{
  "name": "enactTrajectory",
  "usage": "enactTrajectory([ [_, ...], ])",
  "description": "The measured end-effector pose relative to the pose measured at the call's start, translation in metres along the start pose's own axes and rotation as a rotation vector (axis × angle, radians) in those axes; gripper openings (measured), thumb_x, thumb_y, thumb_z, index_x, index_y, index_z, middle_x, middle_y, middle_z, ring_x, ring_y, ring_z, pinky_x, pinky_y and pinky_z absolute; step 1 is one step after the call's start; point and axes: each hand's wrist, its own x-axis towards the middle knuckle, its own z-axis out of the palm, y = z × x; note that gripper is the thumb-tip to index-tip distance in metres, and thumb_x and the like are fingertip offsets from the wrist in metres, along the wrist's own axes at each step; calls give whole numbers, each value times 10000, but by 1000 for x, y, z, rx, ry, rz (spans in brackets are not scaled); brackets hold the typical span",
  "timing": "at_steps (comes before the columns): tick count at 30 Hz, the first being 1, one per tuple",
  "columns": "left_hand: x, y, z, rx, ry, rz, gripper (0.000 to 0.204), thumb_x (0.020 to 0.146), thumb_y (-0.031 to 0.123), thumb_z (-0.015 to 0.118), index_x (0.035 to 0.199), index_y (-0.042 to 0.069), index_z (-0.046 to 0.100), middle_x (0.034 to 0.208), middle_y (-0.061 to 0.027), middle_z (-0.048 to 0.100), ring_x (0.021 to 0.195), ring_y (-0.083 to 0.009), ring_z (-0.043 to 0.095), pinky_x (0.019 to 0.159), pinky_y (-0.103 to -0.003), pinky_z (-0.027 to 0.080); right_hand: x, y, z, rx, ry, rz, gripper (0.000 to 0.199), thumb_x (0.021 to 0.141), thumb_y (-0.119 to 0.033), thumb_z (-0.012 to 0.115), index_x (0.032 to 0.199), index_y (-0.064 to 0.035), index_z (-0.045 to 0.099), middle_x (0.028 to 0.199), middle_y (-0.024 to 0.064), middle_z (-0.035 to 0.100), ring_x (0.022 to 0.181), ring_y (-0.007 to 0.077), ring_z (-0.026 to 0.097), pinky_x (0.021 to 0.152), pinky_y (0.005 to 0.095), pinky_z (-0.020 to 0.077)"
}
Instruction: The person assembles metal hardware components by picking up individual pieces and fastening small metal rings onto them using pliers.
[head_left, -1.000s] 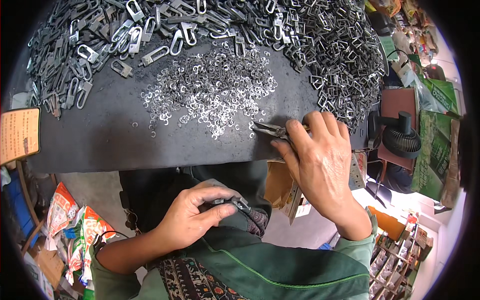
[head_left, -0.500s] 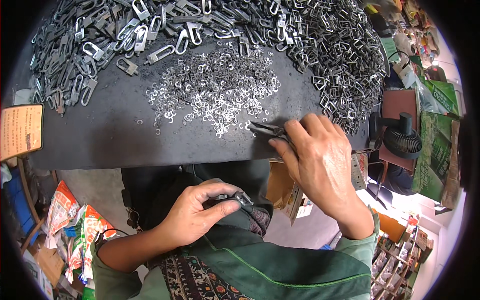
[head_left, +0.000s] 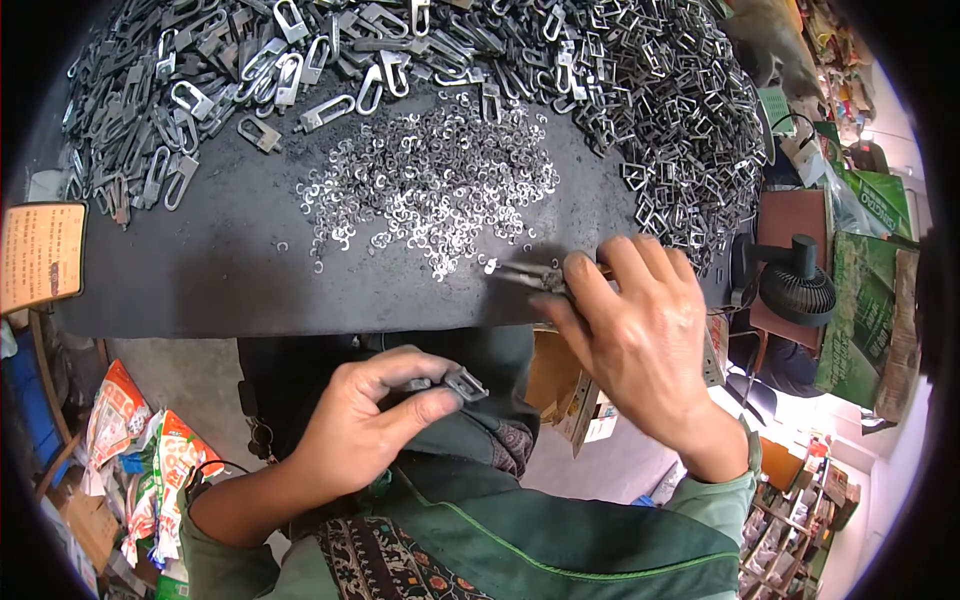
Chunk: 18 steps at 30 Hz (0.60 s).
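Near the table's front edge my right hand [head_left: 645,340] is closed round a pair of pliers [head_left: 532,275], whose jaws point left. A bright small metal clip [head_left: 490,266] lies right at the jaw tips; I cannot tell whether they grip it. Beyond it spreads a heap of small C-shaped metal clips [head_left: 430,185] on the dark table. Below the table edge, over my lap, my left hand [head_left: 385,415] pinches a dark metal piece with a rectangular frame end [head_left: 466,384] between thumb and fingers. Part of that piece is hidden inside the hand.
Long slotted metal pieces [head_left: 130,130] are piled at the back left of the table [head_left: 200,275]. Small rectangular metal frames [head_left: 690,120] are heaped at the right. A card [head_left: 42,258] stands at the left edge, a black fan [head_left: 798,285] at the right. Printed bags [head_left: 180,470] sit lower left.
The pliers have shifted slightly down and left, and a bright clip now shows at their tips. My left hand has moved a little left with the metal piece.
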Motion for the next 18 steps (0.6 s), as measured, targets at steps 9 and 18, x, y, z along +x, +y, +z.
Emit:
enactTrajectory([
  [9, 5, 20, -2, -255, -60, -221, 195, 895, 124, 670, 1021, -24, 657, 813, 26, 553, 630, -30, 425, 541, -192, 317, -3, 22, -18, 272, -34, -469, 430, 718, -443, 660, 882, -51, 594, 826, 101, 550, 759, 294, 581, 662, 412, 482],
  [18, 9, 9, 3, -122, -64, -14, 167, 898, 113, 670, 1003, -17, 669, 900, 1, 585, 700, -35, 472, 612, -190, 367, -5, 19, -5, 328, 81, -457, 338, 693, -362, 683, 833, -69, 591, 749, 48, 489, 700, 224, 531, 607, 355, 415],
])
